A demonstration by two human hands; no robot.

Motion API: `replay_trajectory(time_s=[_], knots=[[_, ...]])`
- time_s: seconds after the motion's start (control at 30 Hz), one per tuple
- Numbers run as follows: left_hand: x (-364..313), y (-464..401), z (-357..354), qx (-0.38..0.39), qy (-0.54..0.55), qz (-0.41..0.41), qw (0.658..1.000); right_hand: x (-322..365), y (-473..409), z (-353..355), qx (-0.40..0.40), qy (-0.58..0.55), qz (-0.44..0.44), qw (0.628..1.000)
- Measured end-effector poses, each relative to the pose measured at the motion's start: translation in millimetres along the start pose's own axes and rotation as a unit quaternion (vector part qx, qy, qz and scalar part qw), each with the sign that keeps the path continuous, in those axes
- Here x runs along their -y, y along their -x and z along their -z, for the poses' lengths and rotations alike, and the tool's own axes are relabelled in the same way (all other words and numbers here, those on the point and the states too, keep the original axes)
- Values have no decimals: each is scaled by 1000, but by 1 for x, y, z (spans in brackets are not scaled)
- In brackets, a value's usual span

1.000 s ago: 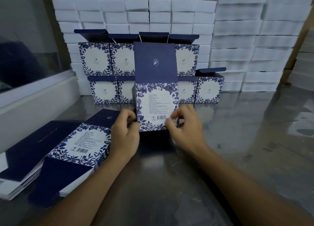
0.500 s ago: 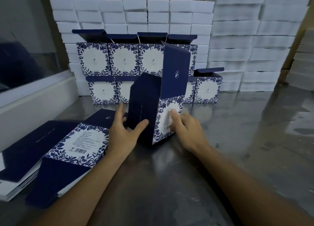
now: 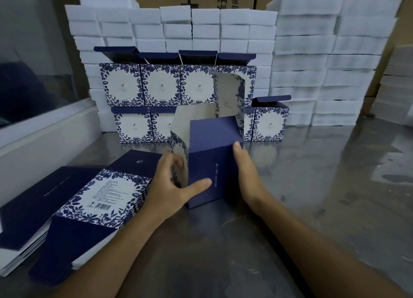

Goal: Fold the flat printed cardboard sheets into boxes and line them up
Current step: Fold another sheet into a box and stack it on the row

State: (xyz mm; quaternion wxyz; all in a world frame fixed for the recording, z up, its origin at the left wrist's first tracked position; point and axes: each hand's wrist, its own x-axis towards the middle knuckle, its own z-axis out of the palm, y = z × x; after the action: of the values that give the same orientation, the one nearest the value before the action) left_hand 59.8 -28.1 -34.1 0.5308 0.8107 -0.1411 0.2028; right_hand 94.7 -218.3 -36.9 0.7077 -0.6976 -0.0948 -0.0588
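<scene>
A half-folded box (image 3: 212,163) stands upright on the steel worktop (image 3: 312,197), near the middle, its plain navy side toward the camera and its top flaps open, showing their grey inner faces. The left hand (image 3: 172,186) grips the box's left edge: the thumb lies across the navy front while the fingers (image 3: 177,161) curl around the floral panel behind. The right hand (image 3: 245,170) presses flat against the box's right side, fingers straight and extended, not curled around anything.

To the near left, a stack of flat sheets (image 3: 89,199) lies on the worktop, the top one showing a floral panel with a barcode. Behind the box, at the far side, finished boxes (image 3: 161,85) stand in two rows, one stacked on the other, their navy lids up. One more finished box sits at the right end of the lower row. White foam blocks (image 3: 312,62) are piled behind them.
</scene>
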Motion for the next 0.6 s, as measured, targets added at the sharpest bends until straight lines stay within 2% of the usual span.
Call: replay_trajectory(time_s=[0.1, 0.27, 0.43, 0.6], knots=[[-1, 2, -1, 21, -18, -26, 999, 6, -1, 0, -24, -56, -29, 998], [-5, 4, -3, -28, -82, -84, 993, 15, 0, 0, -57, -109, -91, 988], [-6, 1, -2, -78, -178, -163, 967, 24, 1, 2, -179, -63, -71, 979], [-10, -1, 0, -65, -258, -208, 941, 22, -1, 8, -162, -81, -76, 981]])
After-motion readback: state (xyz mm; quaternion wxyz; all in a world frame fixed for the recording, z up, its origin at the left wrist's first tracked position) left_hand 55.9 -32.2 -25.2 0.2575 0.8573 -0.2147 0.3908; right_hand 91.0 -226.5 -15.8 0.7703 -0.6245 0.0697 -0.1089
